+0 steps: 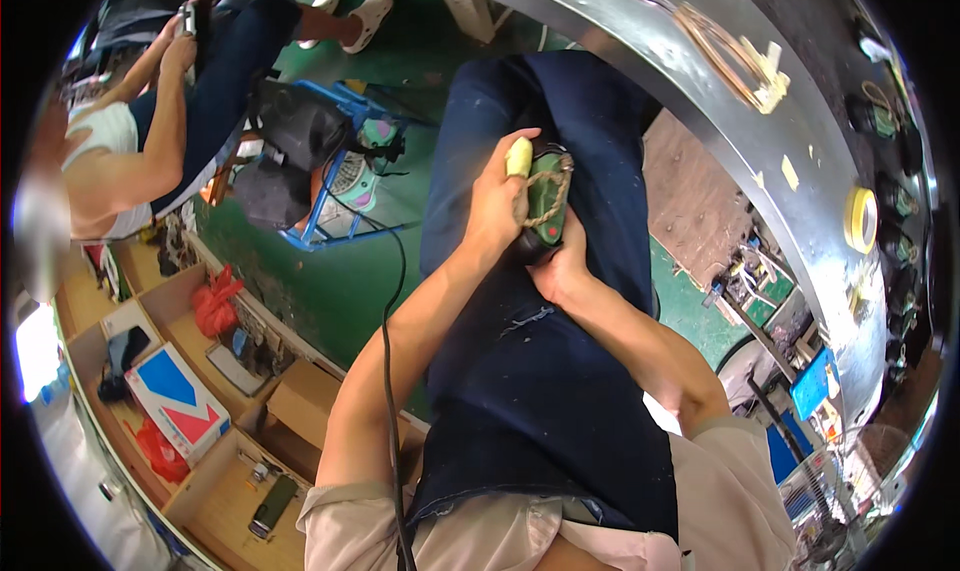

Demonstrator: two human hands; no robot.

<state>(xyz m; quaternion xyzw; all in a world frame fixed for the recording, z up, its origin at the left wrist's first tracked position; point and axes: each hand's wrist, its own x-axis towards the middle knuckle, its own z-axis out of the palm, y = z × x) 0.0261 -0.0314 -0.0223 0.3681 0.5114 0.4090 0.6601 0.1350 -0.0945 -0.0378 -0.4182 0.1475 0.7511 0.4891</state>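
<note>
Over my lap, both hands hold a dark, shoe-shaped piece (547,203) with a green top, a small red spot and a tan braided cord looped across it. My left hand (494,203) grips its left side, with a yellow cover on the thumb lying along the top. From below, my right hand (563,265) is closed around the lower right end; most of its fingers are hidden under the piece. A dark blue apron (540,391) covers my lap beneath both hands.
A curved metal bench (800,161) runs along the right, bearing a yellow tape roll (859,220) and a cord bundle (715,56). Wooden trays (200,491) lie at lower left. A blue-framed chair (330,226) and a seated person (130,161) are beyond. A black cable (388,371) crosses my left arm.
</note>
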